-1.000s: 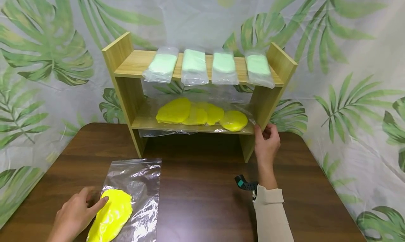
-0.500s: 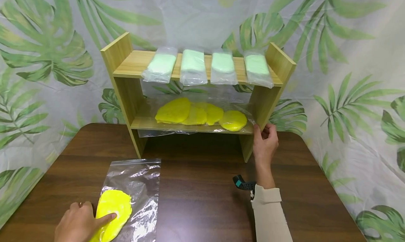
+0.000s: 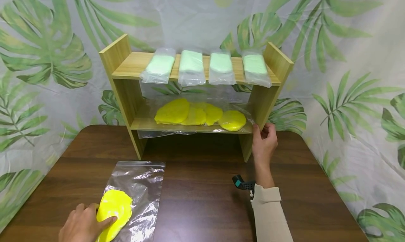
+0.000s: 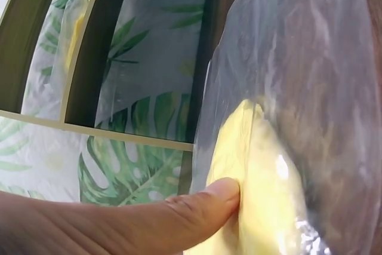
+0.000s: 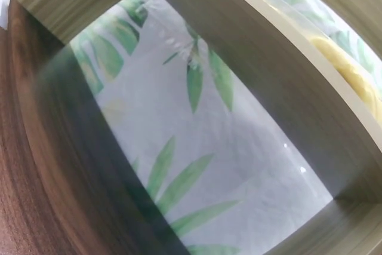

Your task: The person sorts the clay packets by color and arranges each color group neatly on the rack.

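Note:
At the lower left of the head view, my left hand (image 3: 80, 223) pinches the left edge of a clear zip bag (image 3: 143, 185) holding a flat yellow dough-like slab (image 3: 115, 208). The thumb (image 4: 224, 192) lies across the slab in the left wrist view; the other fingers are hidden there. My right hand (image 3: 265, 143) grips the right side panel of a small wooden shelf (image 3: 272, 94), thumb at its front edge by the middle board. The right wrist view shows the opening under that board (image 5: 268, 82), with the right hand out of frame.
Several bags of yellow slabs (image 3: 172, 111) overlap along the middle board. Pale green packs (image 3: 191, 62) in clear wrap lie on the top board, their ends overhanging its front. The shelf stands at the back of a dark wooden table (image 3: 202, 200), before a leaf-print cloth (image 3: 196, 17).
My left hand has come onto the slab, thumb over it, and taken hold of the bag's edge. The bag's zip end has shifted slightly right. My right hand keeps its grip on the shelf.

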Available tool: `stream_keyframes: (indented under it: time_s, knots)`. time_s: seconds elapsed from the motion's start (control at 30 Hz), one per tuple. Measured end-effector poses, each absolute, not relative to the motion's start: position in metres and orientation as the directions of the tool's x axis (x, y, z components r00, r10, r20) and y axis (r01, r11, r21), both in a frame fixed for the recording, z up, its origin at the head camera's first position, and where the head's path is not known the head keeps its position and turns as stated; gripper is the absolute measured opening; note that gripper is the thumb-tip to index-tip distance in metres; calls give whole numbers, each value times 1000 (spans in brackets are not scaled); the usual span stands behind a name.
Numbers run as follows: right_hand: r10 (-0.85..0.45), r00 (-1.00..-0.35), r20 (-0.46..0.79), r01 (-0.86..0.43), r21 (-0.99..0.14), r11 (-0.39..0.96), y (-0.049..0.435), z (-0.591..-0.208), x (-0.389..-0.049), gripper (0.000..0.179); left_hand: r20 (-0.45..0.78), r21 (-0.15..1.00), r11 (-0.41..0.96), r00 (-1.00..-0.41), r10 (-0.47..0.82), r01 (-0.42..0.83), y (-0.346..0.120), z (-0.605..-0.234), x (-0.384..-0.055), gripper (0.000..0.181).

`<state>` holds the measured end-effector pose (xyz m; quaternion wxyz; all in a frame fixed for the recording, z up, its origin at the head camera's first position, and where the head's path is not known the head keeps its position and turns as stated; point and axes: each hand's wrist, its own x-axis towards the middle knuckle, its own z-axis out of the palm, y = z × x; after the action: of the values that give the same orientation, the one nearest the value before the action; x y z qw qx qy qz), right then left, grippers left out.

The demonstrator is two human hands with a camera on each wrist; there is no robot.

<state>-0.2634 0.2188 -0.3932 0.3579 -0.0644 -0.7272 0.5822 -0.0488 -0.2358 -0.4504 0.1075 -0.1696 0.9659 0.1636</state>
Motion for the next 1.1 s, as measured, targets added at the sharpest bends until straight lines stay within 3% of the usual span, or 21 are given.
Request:
stream_keyframes:
  time_s: [0.13, 0.37, 0.57, 0.8, 0.93, 1.1]
  knots:
    - [508, -735, 448, -328, -892, 311, 219, -394, -263, 30, -215, 334, 885, -941, -263, -324, -236, -450, -48, 96]
    - [504, -736, 452, -327, -889, 320, 219, -394, -263, 30, -257, 431, 836, -934, -248, -340, -234, -446, -46, 76]
    - [501, -740, 448, -327, -891, 314, 219, -394, -264, 31, -253, 493, 813, -945, -208, -311, -235, -445, -47, 70]
    - [498, -746, 443, -327, -894, 306, 219, -394, -263, 31, -252, 590, 775, -963, -91, -227, -234, -447, -50, 83]
    - [498, -742, 449, -334, -892, 305, 220, -395, -263, 32, -243, 742, 639, -970, -21, -200, -232, -447, -47, 77]
    - [498, -738, 456, -340, -888, 310, 219, -394, -263, 31, -199, 927, 356, -961, 193, -121, -234, -445, -45, 68]
